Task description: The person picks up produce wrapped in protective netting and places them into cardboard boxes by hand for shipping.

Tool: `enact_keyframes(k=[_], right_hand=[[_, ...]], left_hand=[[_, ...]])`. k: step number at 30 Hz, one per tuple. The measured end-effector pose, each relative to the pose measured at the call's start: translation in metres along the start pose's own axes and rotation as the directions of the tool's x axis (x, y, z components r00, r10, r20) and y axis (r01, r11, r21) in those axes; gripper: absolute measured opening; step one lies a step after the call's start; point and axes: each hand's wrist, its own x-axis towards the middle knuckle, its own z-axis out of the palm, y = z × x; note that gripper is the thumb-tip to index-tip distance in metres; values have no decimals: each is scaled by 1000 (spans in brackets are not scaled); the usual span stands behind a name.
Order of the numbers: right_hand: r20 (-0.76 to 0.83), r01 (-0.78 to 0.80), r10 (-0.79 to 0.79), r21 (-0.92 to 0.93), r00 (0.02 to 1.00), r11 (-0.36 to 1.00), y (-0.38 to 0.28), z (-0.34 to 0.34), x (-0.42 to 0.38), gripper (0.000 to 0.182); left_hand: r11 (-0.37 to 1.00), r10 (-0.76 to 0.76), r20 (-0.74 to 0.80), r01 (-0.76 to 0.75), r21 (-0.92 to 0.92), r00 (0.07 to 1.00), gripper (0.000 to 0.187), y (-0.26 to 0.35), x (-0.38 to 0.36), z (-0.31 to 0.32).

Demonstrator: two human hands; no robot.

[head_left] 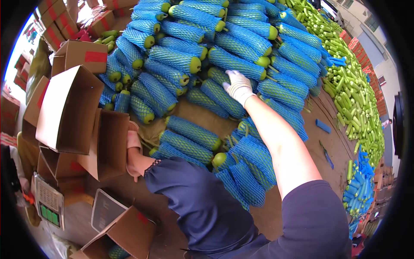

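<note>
My right hand (239,87), in a white glove, reaches onto the pile of green gourds in blue foam nets. Its fingers are apart and rest at a netted gourd (222,96) in the middle of the pile. At the left, my left hand (133,144), in a pinkish glove, lies against the side of an open cardboard box (112,140); its fingers are mostly hidden by the box and the wrist. More netted gourds (189,140) lie just right of my left hand.
Another open box (71,112) stands at the left, above a scale (49,203). A box (131,231) sits at the bottom left. Unwrapped green gourds (353,95) form a long heap at the right. A loose blue net (323,126) and a knife-like tool (327,155) lie on the floor.
</note>
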Motion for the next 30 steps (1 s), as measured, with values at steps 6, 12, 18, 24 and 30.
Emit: enact_keyframes(k=[6, 12, 18, 24, 30], right_hand=[[-63, -61, 83, 294, 995, 954, -72, 58, 37, 75], [202, -183, 117, 350, 972, 919, -119, 114, -4, 75], [343, -169, 11, 435, 939, 884, -159, 130, -41, 77], [30, -163, 511, 962, 859, 219, -161, 97, 16, 77], [74, -155, 366, 968, 928, 199, -106, 61, 120, 102]], left_hand=[[979, 63, 17, -65, 193, 998, 63, -8, 14, -9], [951, 143, 75, -158, 265, 987, 72, -65, 68, -82], [289, 261, 422, -487, 824, 868, 57, -82, 82, -107], [578, 223, 251, -335, 744, 942, 55, -65, 60, -66], [757, 242, 142, -279, 591, 960, 55, -31, 36, -52]])
